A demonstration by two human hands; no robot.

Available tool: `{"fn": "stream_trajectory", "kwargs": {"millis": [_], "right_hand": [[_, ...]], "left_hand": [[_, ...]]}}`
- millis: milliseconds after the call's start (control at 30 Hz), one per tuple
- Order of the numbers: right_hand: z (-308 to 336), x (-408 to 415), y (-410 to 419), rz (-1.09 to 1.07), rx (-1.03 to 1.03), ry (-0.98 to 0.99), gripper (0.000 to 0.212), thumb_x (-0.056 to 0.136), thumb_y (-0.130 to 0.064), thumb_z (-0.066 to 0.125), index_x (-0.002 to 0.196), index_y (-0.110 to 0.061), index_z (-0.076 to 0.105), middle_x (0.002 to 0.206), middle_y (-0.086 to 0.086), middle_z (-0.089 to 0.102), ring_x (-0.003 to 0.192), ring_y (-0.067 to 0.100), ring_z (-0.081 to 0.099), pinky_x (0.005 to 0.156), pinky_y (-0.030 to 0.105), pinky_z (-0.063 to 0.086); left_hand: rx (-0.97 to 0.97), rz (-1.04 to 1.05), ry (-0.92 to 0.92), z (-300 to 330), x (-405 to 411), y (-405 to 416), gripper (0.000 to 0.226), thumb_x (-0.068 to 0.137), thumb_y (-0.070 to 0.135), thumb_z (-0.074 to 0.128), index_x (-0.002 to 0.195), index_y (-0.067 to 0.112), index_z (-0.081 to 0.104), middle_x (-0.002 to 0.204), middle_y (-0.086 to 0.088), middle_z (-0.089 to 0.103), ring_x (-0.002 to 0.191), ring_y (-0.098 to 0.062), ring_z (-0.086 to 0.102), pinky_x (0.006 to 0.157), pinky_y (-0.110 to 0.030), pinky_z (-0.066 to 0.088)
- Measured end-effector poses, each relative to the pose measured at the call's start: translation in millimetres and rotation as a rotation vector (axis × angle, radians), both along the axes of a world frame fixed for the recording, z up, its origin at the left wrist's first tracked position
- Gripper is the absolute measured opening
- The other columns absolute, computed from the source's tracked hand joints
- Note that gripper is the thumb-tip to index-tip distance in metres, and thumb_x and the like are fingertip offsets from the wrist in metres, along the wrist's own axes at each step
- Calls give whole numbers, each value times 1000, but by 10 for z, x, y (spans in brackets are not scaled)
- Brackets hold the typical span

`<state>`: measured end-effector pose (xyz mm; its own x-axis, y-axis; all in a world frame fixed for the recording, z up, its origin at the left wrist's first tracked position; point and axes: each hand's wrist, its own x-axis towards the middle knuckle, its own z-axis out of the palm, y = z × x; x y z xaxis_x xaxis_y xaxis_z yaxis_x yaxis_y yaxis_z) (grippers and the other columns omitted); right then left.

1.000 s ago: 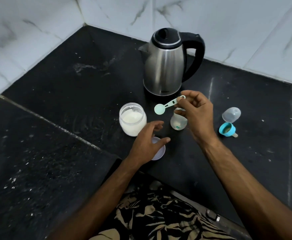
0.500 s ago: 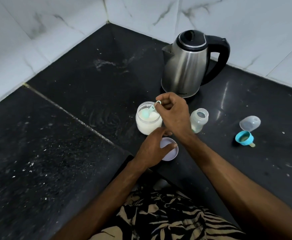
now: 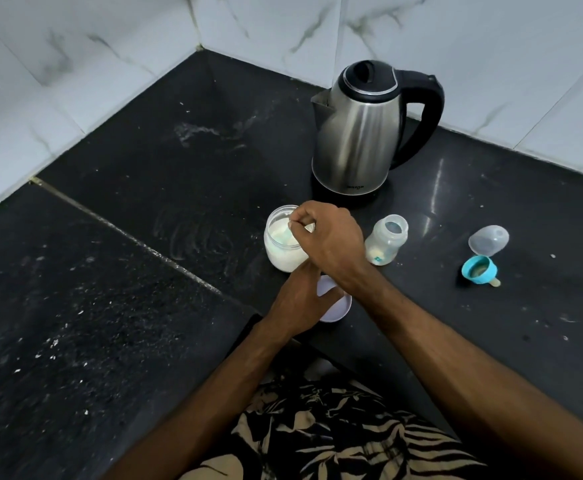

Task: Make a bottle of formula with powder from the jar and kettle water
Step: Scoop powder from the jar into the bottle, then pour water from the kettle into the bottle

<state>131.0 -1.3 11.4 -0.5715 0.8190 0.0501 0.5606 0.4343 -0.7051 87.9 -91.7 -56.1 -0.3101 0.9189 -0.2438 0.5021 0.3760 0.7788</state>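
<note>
Head view: right hand [image 3: 328,242] over the powder jar [image 3: 283,244] mid-table, fingers pinching the scoop [image 3: 288,233].
Left hand [image 3: 300,299]: steadies jar; grip hidden.
Tip: level scoop, carry steadily to open bottle [image 3: 387,242].

I see a black stone counter [image 3: 117,306] that fills most of the view. Its surface is dusty, with many small white specks and a pale smear [image 3: 200,131] near the far corner. A thin light seam [image 3: 127,233] runs across it on a diagonal, between two slabs. Behind it stand white marble wall tiles [image 3: 86,64] with grey veins, and two walls meet in a corner [image 3: 198,46]. On the right side, a soft reflection of light [image 3: 437,188] lies on the dark stone.
</note>
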Motion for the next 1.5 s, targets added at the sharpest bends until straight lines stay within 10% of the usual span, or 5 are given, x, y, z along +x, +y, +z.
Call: {"fn": "stream_trajectory", "kwargs": {"millis": [300, 533, 1000, 1500], "right_hand": [[46, 56, 4, 41, 158, -110, 24, 98, -31, 55, 114, -22, 71, 109, -6, 73, 96, 13, 64, 80, 26, 49], [133, 297, 155, -85, 14, 264, 9, 90, -23, 67, 90, -19, 75, 78, -17, 70, 75, 1, 67, 74, 22, 56], [190, 1110, 608, -309, -304, 541, 11, 93, -17, 68, 86, -9, 71, 82, 10, 74, 61, 9, 63, 53, 16, 48], [-1, 1360, 909, -378, -462, 590, 17, 94, -25, 66, 87, -10, 71, 85, 8, 75, 67, 10, 64, 51, 18, 47]], "left_hand": [[-52, -81, 35, -68, -2, 43, 59, 97, 35, 52, 147, 10, 31, 152, -6, 37, 140, -18, 34, 106, -18, 22], [202, -66, -76, -18, 41, 92, 44, 84, 39, 71, 122, 21, 55, 118, 9, 63, 106, -2, 58, 94, -27, 49], [346, 3, -165, 100, 235, 449, 42, 84, 20, 75, 119, 27, 53, 111, 16, 60, 103, 8, 57, 84, -9, 47], [384, 47, -130, 43, 413, 769, 72, 69, 37, 84, 130, 26, 47, 123, 9, 56, 112, -4, 56, 94, -33, 51]]}}
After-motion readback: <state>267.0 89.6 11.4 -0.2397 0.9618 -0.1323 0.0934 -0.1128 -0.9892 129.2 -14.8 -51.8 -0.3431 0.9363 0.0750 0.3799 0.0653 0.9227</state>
